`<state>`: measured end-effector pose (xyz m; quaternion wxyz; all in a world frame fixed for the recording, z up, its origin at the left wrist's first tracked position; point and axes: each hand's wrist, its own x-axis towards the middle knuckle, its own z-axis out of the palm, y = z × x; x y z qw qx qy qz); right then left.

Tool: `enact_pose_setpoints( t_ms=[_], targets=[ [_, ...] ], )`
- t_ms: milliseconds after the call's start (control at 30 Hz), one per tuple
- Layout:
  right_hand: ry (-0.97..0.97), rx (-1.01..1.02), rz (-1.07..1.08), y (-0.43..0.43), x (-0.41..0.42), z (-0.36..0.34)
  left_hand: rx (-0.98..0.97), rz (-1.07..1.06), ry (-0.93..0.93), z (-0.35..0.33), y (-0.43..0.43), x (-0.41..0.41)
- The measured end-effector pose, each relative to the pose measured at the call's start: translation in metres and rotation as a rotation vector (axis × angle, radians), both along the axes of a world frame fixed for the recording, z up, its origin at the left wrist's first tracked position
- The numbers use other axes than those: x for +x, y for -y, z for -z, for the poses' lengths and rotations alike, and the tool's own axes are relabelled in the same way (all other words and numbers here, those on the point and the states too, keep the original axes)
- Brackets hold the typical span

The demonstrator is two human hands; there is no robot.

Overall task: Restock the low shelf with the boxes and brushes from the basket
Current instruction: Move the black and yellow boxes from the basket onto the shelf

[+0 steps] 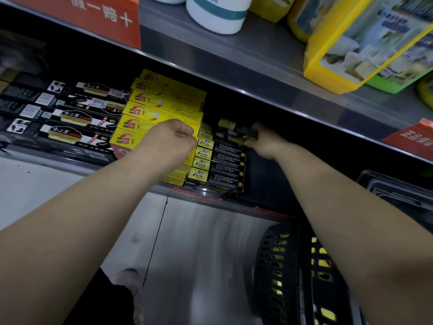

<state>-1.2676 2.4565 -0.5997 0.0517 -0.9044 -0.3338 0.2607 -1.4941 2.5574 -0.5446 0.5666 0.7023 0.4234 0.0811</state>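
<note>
My right hand (pixel 266 143) reaches into the low shelf (pixel 206 195) and grips a black box (pixel 243 134) above a stack of black-and-yellow boxes (pixel 220 160). My left hand (pixel 172 139) hovers in front of the stack of yellow boxes (pixel 161 106), its fingers curled and holding nothing that I can see. The black basket (pixel 278 273) stands on the floor at the lower right, with yellow items showing through its slots.
Black brush boxes (pixel 70 118) fill the shelf's left part. The shelf above carries a white container (pixel 218 15) and yellow-framed packages (pixel 365 43). The dark space right of the black-and-yellow stack is unlit. A red price strip (pixel 412 139) sits at the right.
</note>
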Motion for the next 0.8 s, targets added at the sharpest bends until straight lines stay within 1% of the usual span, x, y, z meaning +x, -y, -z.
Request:
enact_pose_setpoints(
  t_ms=[67, 133, 300, 467, 600, 700, 800],
  targets=[
    [-0.011, -0.075, -0.070, -0.007, -0.007, 0.016, 0.004, 0.015, -0.023, 0.001, 0.000, 0.000],
    [-0.043, -0.117, -0.095, -0.013, -0.013, 0.025, 0.000, 0.027, -0.037, 0.002, 0.000, 0.000],
    [-0.085, -0.048, -0.108, -0.017, -0.019, 0.029, 0.017, 0.059, -0.045, 0.001, 0.001, 0.001],
    [-0.088, -0.085, -0.149, -0.013, -0.022, 0.023, 0.050, 0.103, -0.028, -0.006, 0.008, -0.002],
    [-0.025, -0.163, -0.184, -0.014, -0.031, -0.002, 0.093, 0.179, -0.003, -0.017, 0.021, -0.001],
    [-0.012, -0.045, -0.207, -0.005, -0.040, -0.048, 0.165, 0.268, 0.045, -0.028, 0.039, 0.005],
    [-0.123, 0.114, -0.198, 0.033, -0.055, -0.100, 0.333, 0.407, 0.056, -0.036, 0.064, 0.013]
  ],
)
